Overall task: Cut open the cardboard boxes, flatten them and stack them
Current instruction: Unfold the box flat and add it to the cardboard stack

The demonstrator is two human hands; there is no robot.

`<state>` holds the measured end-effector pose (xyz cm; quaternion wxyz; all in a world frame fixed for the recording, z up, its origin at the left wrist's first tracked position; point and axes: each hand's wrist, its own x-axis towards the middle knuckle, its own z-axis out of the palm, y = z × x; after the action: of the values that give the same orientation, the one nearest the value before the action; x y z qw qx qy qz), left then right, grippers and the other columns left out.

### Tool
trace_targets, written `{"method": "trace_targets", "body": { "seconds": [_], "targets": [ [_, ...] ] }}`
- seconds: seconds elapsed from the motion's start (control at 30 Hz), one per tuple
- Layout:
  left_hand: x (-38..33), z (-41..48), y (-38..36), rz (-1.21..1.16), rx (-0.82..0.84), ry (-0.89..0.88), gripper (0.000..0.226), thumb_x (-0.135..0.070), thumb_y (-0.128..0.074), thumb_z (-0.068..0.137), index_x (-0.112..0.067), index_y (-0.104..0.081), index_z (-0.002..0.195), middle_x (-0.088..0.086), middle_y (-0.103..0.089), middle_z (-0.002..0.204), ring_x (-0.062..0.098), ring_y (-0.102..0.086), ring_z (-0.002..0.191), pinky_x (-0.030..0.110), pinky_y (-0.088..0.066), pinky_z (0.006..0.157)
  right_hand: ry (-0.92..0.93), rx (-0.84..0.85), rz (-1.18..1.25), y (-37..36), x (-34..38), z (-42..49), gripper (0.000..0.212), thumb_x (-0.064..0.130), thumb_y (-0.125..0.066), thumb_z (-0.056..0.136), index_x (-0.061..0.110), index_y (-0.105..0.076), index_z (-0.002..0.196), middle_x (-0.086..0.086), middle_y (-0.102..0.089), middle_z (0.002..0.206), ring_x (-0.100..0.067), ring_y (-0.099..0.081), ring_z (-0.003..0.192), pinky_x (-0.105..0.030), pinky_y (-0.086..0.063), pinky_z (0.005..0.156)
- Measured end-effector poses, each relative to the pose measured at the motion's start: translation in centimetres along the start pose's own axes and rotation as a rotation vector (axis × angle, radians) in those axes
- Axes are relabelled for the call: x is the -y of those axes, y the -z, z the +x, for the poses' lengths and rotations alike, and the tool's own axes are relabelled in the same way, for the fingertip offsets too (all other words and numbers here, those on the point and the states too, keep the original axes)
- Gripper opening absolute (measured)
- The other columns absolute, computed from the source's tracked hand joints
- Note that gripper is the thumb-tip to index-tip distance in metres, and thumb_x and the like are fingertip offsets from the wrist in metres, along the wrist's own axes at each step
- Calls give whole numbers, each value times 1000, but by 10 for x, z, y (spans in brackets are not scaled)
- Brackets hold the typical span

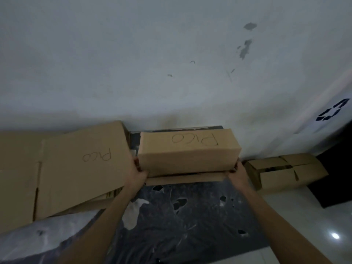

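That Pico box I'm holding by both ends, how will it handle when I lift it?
Probably stiff: the box keeps square edges between left hand and right hand. Likely light, gripped only at its ends. The flap below may flop.

A pale wall point(133, 63), marked with grey patches point(246, 46) of flaked paint, rises on the far side. A torn black plastic sheet point(190, 229) covers the near floor. Glossy white tiles point(314, 216) reflect a lamp at right, below a white surface bearing a recycling symbol point(333, 109).
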<state>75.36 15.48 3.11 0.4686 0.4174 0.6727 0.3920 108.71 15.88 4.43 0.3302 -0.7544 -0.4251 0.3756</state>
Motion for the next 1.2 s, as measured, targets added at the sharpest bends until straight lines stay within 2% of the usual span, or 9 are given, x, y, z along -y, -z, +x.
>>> {"method": "trace_targets", "body": {
  "seconds": [0.17,0.3,0.43,0.57,0.7,0.83,0.97,1.1,1.2],
  "targets": [
    [0,-6,-12,-553,-1,200,57,-33,-30,104,-19,-63,60,-1,-55,58,10,-53,50,19,-44,45,-207,112,711,14,-34,-6,34,17,-28,100,6,-57,115,-19,-59,108,-31,-55,101,-36,-53,77],
    [-15,-4,-20,-498,75,115,39,-45,-42,100,-14,-66,106,6,-71,102,20,-65,98,34,-52,85,-237,197,813,32,-21,3,68,69,-32,86,19,-58,124,-13,-68,117,-28,-60,111,-46,-45,99],
    [13,-6,-6,-366,216,40,58,-55,-57,82,-27,-49,133,4,-58,129,24,-56,118,41,-48,93,-213,176,942,40,-33,1,42,43,-41,94,12,-61,114,-11,-71,103,-24,-63,97,-37,-46,89],
    [32,-48,7,-186,325,-69,40,-20,-60,87,-19,-48,126,-2,-60,114,11,-60,105,24,-51,79,-278,214,969,49,-71,-17,56,24,-69,60,2,-60,111,-21,-56,108,-31,-56,94,-40,-41,86],
    [62,-81,0,-261,197,212,15,-7,-40,101,-3,-50,112,16,-58,110,26,-52,104,27,-47,72,-329,180,560,43,-102,-48,41,-16,-36,84,5,-60,110,-17,-60,114,-35,-55,101,-41,-48,81],
    [98,-107,-16,-114,165,230,33,-13,-50,99,-9,-35,129,10,-51,124,29,-51,115,35,-49,87,-312,127,47,24,-137,-77,46,-20,-39,86,6,-60,118,-19,-64,109,-34,-58,92,-34,-49,61],
    [111,-118,-22,144,210,84,63,-4,-57,93,-8,-24,147,9,-43,141,29,-43,129,41,-42,103,-380,-112,51,4,-144,-100,38,-9,-44,88,1,-63,119,-19,-64,116,-37,-58,104,-54,-48,94],
    [119,-121,-13,228,264,-41,51,-18,-52,99,-12,-32,145,1,-50,132,22,-49,120,40,-43,102,-76,-397,-128,-14,-116,-124,38,-7,-53,84,1,-60,121,-19,-54,125,-37,-51,115,-49,-43,99],
    [134,-117,14,368,220,-103,31,-23,-44,101,-17,-54,129,1,-53,121,24,-53,111,42,-46,94,256,-208,-360,-37,-96,-127,42,3,-59,87,1,-54,128,-16,-48,134,-33,-47,123,-44,-41,103]
  ]
}}
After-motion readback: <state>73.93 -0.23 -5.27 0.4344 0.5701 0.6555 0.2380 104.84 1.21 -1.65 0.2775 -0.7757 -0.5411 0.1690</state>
